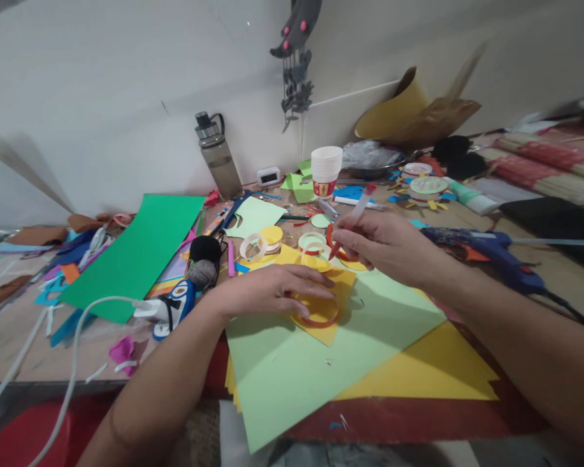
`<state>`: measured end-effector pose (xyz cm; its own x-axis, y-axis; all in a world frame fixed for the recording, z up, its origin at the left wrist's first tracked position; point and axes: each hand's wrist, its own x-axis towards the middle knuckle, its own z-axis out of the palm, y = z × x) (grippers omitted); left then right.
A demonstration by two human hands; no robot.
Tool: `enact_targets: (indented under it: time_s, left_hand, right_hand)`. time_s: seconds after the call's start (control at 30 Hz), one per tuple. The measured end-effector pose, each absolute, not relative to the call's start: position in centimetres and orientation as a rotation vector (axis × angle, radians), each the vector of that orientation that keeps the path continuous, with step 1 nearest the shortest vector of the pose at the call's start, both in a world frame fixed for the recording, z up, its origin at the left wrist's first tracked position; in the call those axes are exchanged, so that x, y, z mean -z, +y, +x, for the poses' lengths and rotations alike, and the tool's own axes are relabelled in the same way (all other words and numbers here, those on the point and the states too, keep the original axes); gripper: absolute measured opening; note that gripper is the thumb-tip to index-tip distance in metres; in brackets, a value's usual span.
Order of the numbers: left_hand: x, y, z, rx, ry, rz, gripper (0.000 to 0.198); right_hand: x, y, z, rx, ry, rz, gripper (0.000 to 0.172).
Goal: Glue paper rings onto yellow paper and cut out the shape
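Note:
My left hand (277,288) lies with fingers stretched and spread over an orange-edged ring (324,322) on a yellow paper piece (328,336). Whether its fingertips press on the ring is hard to tell. In my right hand (382,243) is a red pen (363,206) with a clear barrel, its red tip pointing down just above the far side of the yellow piece. Beneath lies a large light green sheet (292,383), on top of yellow sheets (418,370). Just beyond my hands are a pale ring (253,247) and a yellow disc (271,235).
At the left are a green sheet (141,253), a blue-and-white plug device (180,298) and yarn balls (205,250). Behind stand a water bottle (219,162) and stacked paper cups (326,170). A blue glue gun (491,256) lies beside my right forearm.

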<state>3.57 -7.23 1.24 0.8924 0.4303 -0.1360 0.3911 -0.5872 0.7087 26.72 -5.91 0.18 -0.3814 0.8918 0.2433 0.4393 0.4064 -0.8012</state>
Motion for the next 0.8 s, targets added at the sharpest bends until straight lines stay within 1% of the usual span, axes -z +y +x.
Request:
enact_targets:
  time_s: [0.37, 0.8]
  left_hand:
    - [-0.7, -6.6, 3.2, -0.093, 0.543, 2.266, 0.041]
    - [0.1, -6.5, 3.1, -0.12, 0.503, 2.296, 0.04]
  right_hand:
    - [-0.2, -6.0, 26.6, -0.86, -1.979, -1.117, 0.031]
    - [-0.3, -5.9, 26.5, -0.824, -2.044, -1.159, 0.036]
